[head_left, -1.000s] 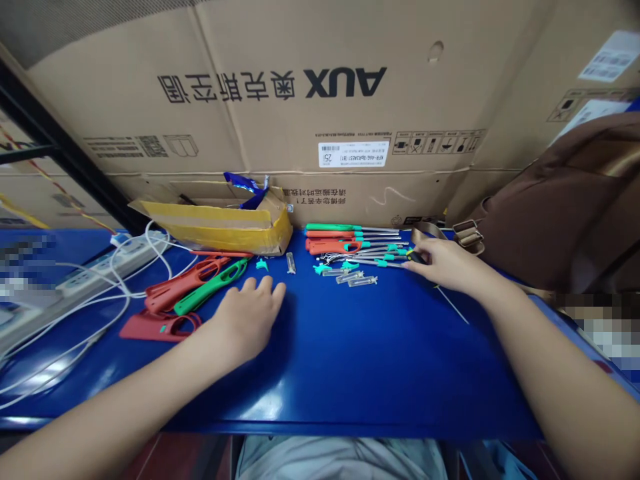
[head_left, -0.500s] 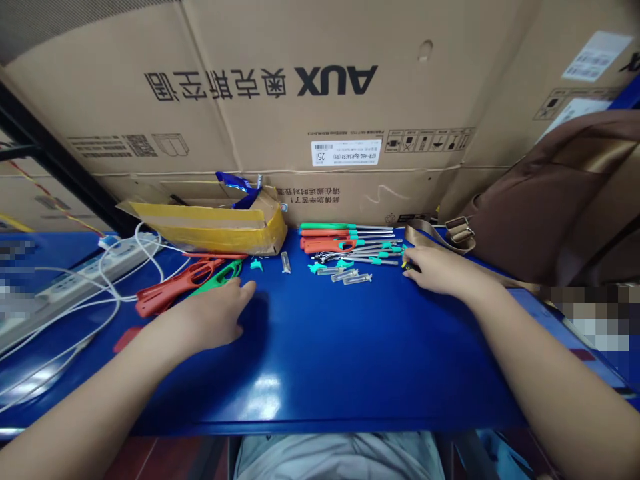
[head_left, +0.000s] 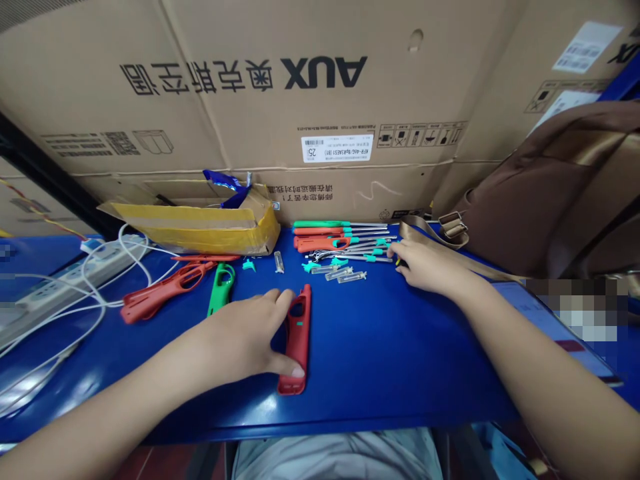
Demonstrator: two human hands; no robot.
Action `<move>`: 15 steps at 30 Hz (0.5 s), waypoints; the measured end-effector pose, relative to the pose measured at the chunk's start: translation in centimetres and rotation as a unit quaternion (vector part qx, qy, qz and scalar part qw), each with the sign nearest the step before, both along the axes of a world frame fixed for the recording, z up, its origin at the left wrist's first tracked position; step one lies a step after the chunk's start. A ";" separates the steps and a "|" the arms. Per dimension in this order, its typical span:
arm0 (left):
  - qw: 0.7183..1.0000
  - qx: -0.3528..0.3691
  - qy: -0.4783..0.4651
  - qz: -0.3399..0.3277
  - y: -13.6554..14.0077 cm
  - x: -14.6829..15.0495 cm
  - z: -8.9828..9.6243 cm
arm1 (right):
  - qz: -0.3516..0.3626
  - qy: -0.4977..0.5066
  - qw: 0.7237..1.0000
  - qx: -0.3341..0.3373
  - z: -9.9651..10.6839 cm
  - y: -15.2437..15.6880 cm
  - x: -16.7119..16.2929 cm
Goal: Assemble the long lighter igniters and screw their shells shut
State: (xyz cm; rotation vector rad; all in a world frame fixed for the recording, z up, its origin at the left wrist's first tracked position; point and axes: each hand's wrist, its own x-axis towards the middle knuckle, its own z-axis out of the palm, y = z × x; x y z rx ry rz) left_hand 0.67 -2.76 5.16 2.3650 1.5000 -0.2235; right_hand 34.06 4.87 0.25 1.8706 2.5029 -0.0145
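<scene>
A long, smooth red plastic shell (head_left: 299, 340) with a looped cutout is over the glossy blue tabletop (head_left: 380, 360), grasped by the left hand (head_left: 240, 337). Clear slim tubes (head_left: 352, 277) lie toward one o'clock; toward two, the right hand (head_left: 425, 265) pinches a mostly hidden yellow piece (head_left: 399, 262).

- Middling light; white glare pools on my table (head_left: 380, 373) at seven and eight o'clock.
- Soft shadow beneath my left hand (head_left: 235, 340).
- Tiny print blurs on the box (head_left: 240, 130) near twelve.
- Coarse blocks mask patches at three and nine.
</scene>
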 end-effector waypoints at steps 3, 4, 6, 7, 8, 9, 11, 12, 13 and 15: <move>0.999 -0.039 0.010 -0.015 -0.6 0.4 -0.2 | 0.008 0.012 1.000 -0.006 -0.2 0.1 0.1; 0.999 -0.042 0.002 -0.023 -0.7 0.6 -0.3 | 0.010 0.015 1.000 -0.008 -0.1 0.1 0.0; 0.998 -0.032 -0.019 -0.047 -0.6 1.2 -1.0 | 0.014 0.017 1.000 -0.007 0.1 -0.1 -0.1; 0.997 -0.020 -0.034 -0.064 -0.4 1.5 -1.4 | 0.015 0.016 1.000 -0.006 0.2 -0.3 -0.2; 0.995 -0.007 -0.053 -0.085 -0.2 1.8 -1.9 | 0.015 0.014 1.000 -0.003 0.4 -0.4 -0.2; 0.991 0.006 -0.077 -0.106 0.0 2.1 -2.4 | 0.016 0.012 1.000 0.000 0.5 -0.5 -0.3; 0.984 0.023 -0.127 -0.126 0.7 2.6 -3.5 | 0.016 0.006 1.000 0.007 0.8 -0.8 -0.3; 0.976 0.028 -0.157 -0.148 1.0 2.8 -4.1 | 0.018 0.005 1.000 0.010 0.8 -0.9 -0.4; 0.967 0.036 -0.183 -0.172 1.4 2.9 -4.6 | 0.019 0.005 1.000 0.014 0.9 -1.0 -0.4; 0.949 0.068 -0.225 -0.209 2.0 2.9 -5.6 | 0.022 0.009 0.999 0.030 1.0 -1.2 -0.6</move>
